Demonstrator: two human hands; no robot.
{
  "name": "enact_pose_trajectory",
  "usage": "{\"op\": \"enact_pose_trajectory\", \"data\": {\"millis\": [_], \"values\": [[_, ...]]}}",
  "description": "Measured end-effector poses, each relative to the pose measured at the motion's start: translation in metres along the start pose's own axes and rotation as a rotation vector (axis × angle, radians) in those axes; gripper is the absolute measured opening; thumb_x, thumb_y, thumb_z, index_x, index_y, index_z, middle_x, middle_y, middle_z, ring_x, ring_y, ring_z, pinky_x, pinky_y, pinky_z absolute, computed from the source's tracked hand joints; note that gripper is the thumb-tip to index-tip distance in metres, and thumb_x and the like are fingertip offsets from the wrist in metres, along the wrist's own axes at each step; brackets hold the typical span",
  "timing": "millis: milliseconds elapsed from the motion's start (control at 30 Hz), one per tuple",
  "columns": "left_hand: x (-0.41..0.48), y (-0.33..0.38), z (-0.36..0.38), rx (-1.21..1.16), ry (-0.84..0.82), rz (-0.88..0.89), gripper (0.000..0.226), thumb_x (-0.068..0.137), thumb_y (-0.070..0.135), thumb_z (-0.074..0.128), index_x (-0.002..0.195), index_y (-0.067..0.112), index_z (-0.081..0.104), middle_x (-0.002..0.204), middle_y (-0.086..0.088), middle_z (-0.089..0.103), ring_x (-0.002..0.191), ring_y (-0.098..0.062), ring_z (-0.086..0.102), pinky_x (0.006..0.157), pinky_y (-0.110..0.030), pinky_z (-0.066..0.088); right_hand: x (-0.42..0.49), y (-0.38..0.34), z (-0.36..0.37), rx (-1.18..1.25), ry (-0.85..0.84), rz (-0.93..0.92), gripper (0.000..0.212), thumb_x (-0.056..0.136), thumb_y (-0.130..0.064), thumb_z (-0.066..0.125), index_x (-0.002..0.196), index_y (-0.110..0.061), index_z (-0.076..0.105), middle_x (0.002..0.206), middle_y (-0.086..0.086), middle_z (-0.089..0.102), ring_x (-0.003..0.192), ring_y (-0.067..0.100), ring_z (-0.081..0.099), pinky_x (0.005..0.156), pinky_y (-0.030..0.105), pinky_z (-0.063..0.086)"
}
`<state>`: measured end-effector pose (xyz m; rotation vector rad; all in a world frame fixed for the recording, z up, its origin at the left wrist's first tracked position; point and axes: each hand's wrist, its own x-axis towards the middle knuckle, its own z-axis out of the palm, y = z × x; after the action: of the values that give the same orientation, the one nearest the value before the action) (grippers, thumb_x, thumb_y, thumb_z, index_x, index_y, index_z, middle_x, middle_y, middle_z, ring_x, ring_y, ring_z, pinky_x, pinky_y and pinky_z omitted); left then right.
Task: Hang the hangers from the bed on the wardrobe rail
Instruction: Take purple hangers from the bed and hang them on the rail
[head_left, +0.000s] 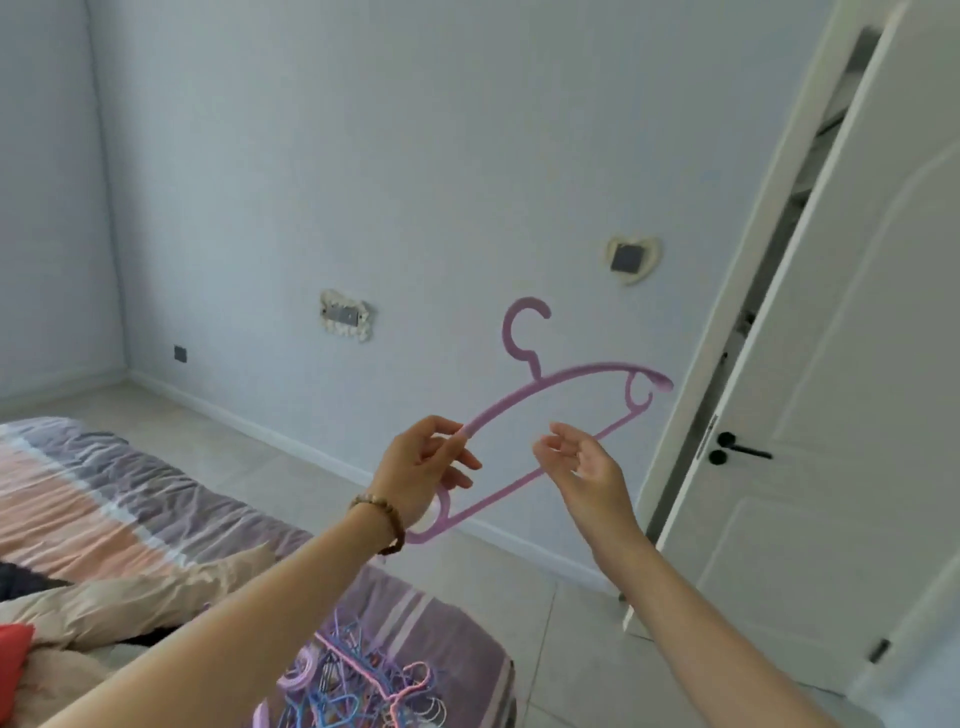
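A purple plastic hanger (561, 382) is raised in the air before the pale wall, tilted, hook up. My left hand (415, 467), with a bead bracelet on the wrist, pinches its upper arm near the left end. My right hand (582, 462) hovers by the lower bar with the fingers spread and loose; whether they touch the bar is unclear. A tangled pile of hangers (358, 686), purple, blue and pink, lies on the striped bed (130, 483) at the bottom. The wardrobe rail is not in view.
A white door (831, 415) with a black handle stands ajar at the right, a dark gap beside it. Beige clothing (156, 592) lies on the bed. Grey tiled floor runs between bed and wall. Framed wall plates sit on the wall.
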<state>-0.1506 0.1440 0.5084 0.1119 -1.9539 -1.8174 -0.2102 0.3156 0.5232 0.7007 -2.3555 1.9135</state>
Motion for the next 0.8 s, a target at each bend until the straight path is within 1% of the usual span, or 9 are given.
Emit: {"op": "enact_pose_trajectory", "data": {"millis": [133,233,267,333,400,467,533,667,800], "values": [[-0.003,0.088,0.039,0.068,-0.182,0.160,0.014,0.092,0.021,0.052,0.085,0.012,0.061,0.071,0.001,0.072,0.061,-0.016,0.068,0.064,-0.026,0.055,-0.019,-0.080,-0.063,-0.003,0.105,-0.058,0.044,0.087,-0.042,0.059,0.128,-0.026,0.051,0.116,-0.012,0.055,0.107,0.004,0.049,0.083,0.014,0.036],[-0.009,0.145,0.077,0.096,-0.303,0.283,0.015,0.092,0.022,0.053,0.084,0.013,0.061,0.070,0.001,0.072,0.064,-0.015,0.067,0.065,-0.025,0.055,-0.038,-0.128,-0.112,-0.021,0.209,-0.119,0.041,0.086,-0.045,0.059,0.122,-0.024,0.058,0.114,-0.013,0.060,0.106,0.002,0.052,0.074,0.008,0.036],[-0.012,0.162,0.092,0.099,-0.344,0.325,0.015,0.091,0.023,0.053,0.084,0.014,0.062,0.070,0.001,0.072,0.064,-0.014,0.067,0.065,-0.024,0.055,-0.046,-0.142,-0.128,-0.026,0.244,-0.134,0.040,0.086,-0.046,0.059,0.118,-0.023,0.061,0.113,-0.014,0.063,0.106,0.002,0.055,0.073,0.008,0.037],[-0.021,0.195,0.126,0.097,-0.417,0.406,0.017,0.091,0.025,0.053,0.084,0.013,0.063,0.070,0.001,0.072,0.063,-0.014,0.067,0.064,-0.022,0.054,-0.062,-0.166,-0.163,-0.010,0.308,-0.165,0.034,0.085,-0.046,0.060,0.108,-0.023,0.068,0.106,-0.011,0.070,0.105,0.002,0.060,0.085,0.015,0.041],[-0.033,0.225,0.163,0.079,-0.487,0.476,0.020,0.091,0.025,0.053,0.085,0.010,0.064,0.070,0.000,0.071,0.061,-0.013,0.066,0.063,-0.020,0.055,-0.081,-0.187,-0.201,0.008,0.390,-0.201,0.025,0.086,-0.042,0.062,0.096,-0.022,0.072,0.098,-0.006,0.073,0.102,0.007,0.064,0.096,0.025,0.045],[-0.048,0.250,0.200,0.064,-0.557,0.539,0.022,0.091,0.026,0.052,0.085,0.008,0.065,0.069,0.000,0.071,0.060,-0.012,0.065,0.062,-0.019,0.054,-0.107,-0.205,-0.238,0.036,0.478,-0.236,0.019,0.087,-0.035,0.063,0.091,-0.019,0.073,0.090,-0.007,0.073,0.097,0.010,0.066,0.094,0.024,0.049],[-0.064,0.272,0.240,0.040,-0.629,0.581,0.025,0.091,0.029,0.052,0.084,0.009,0.065,0.070,0.000,0.071,0.060,-0.014,0.065,0.062,-0.022,0.054,-0.135,-0.220,-0.276,0.034,0.563,-0.274,0.020,0.088,-0.030,0.062,0.095,-0.014,0.072,0.087,-0.009,0.073,0.095,0.010,0.067,0.090,0.020,0.052],[-0.104,0.310,0.321,-0.018,-0.777,0.615,0.027,0.091,0.033,0.052,0.081,0.011,0.064,0.069,0.000,0.072,0.057,-0.014,0.065,0.058,-0.023,0.053,-0.193,-0.236,-0.354,-0.006,0.695,-0.306,0.023,0.089,-0.026,0.061,0.101,-0.008,0.070,0.095,0.002,0.073,0.095,0.012,0.069,0.084,0.019,0.054],[-0.144,0.342,0.405,0.027,-0.932,0.656,0.034,0.093,0.038,0.047,0.083,0.011,0.066,0.072,-0.001,0.072,0.061,-0.012,0.066,0.062,-0.023,0.056,-0.249,-0.246,-0.436,-0.026,0.808,-0.329,0.019,0.090,-0.024,0.059,0.099,-0.011,0.068,0.101,0.006,0.072,0.097,0.015,0.069,0.085,0.024,0.053]]}}
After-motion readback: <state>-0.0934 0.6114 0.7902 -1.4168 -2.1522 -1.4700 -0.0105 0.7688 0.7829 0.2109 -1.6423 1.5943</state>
